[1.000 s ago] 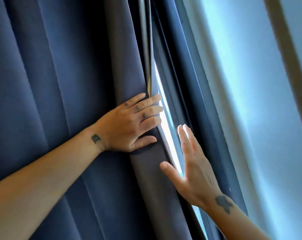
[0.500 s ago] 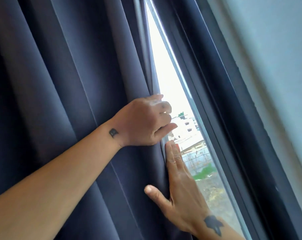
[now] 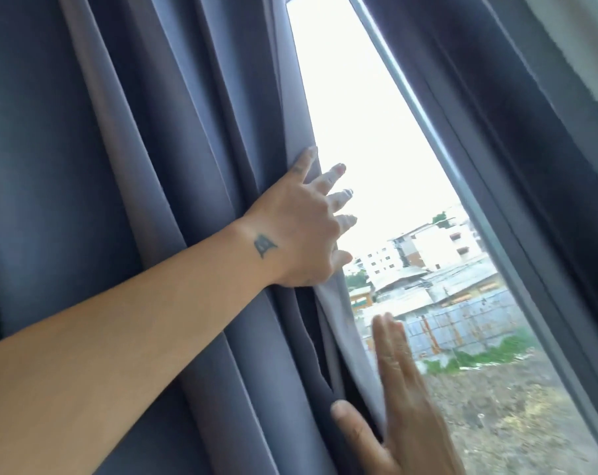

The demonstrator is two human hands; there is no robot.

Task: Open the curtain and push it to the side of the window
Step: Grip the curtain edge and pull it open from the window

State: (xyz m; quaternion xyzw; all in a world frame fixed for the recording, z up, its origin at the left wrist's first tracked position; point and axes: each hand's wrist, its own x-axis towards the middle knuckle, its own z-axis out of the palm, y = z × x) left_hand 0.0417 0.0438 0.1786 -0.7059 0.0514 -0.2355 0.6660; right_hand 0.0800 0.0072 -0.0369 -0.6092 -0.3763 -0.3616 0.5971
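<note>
The dark blue curtain (image 3: 146,200) hangs in gathered folds across the left of the frame, its lighter edge bordering the uncovered strip of window (image 3: 386,173). The left hand (image 3: 301,234) lies on that edge, fingers spread. Lower down, the right hand (image 3: 404,416) presses flat beside the hem, fingers together, thumb out.

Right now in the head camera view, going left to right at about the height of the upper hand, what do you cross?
Folded blue-grey fabric curtain → left hand at its edge → bright window glass → grey window frame → dark curtain panel.
</note>
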